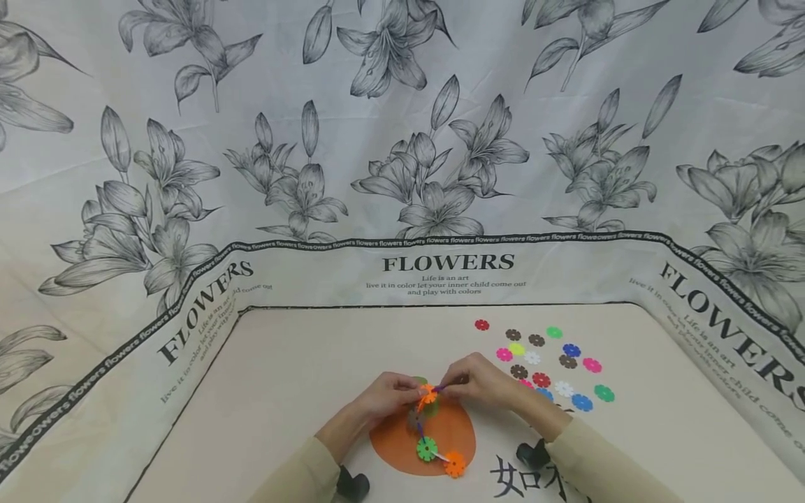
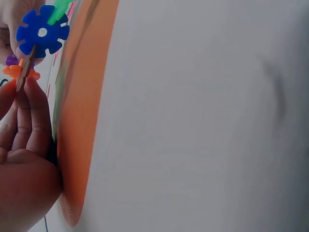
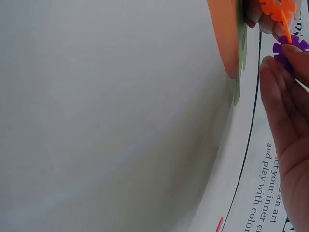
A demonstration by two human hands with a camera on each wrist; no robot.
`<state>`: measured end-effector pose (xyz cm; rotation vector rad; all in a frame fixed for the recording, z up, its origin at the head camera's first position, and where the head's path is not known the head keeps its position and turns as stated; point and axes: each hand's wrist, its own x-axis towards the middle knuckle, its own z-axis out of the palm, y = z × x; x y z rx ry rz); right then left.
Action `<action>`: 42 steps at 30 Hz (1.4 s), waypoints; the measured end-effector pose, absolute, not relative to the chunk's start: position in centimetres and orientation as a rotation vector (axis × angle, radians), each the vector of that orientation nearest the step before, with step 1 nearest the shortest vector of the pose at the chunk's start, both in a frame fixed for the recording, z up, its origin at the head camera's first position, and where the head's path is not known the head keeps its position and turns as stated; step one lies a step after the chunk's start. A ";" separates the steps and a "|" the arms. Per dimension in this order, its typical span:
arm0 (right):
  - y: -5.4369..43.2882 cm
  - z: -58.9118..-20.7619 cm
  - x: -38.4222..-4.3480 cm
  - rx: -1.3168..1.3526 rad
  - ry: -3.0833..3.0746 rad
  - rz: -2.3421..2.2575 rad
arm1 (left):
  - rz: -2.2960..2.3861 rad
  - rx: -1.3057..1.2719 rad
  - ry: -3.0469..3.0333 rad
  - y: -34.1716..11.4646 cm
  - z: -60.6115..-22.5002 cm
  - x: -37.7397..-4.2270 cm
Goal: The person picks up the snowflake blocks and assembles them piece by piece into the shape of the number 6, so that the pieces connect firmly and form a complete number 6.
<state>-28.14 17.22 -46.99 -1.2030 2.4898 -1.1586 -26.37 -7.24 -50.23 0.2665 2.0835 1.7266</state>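
My left hand (image 1: 390,395) pinches a chain of linked, notched plastic discs near its upper orange disc (image 1: 430,394). Opposite it, my right hand (image 1: 481,381) holds a purple notched disc (image 3: 280,50) between thumb and fingers, touching an orange one. Below the fingers the chain hangs with a brown disc (image 2: 25,72) seen edge-on, a blue disc (image 2: 31,34), a green disc (image 1: 426,449), a white disc (image 1: 441,457) and a lower orange disc (image 1: 454,464). The fingertips partly cover the joint at the top.
Several loose notched discs in mixed colours, among them a blue disc (image 1: 582,402) and a red disc (image 1: 481,325), lie scattered at the right. Beneath the hands is an orange round print (image 1: 393,447) on the pale tabletop (image 1: 270,391). Flower-printed fabric (image 1: 440,140) rises behind.
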 end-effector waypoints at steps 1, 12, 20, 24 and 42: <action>17.4 -47.0 -28.0 -1.188 2.522 -1.140 | 1.725 0.260 2.083 -7.2 -50.3 -26.4; 22.7 -45.9 -27.7 -0.688 2.913 -0.920 | 1.729 0.262 2.080 -7.2 -50.5 -26.0; 26.6 -45.8 -27.6 -0.395 2.989 -0.820 | 1.717 0.253 2.103 -7.3 -50.1 -26.1; 27.3 -46.1 -27.6 -0.326 2.984 -0.774 | 1.722 0.256 2.091 -7.3 -50.1 -26.3; 27.5 -46.2 -28.0 -0.255 2.930 -0.980 | 1.730 0.266 2.072 -7.4 -50.1 -26.1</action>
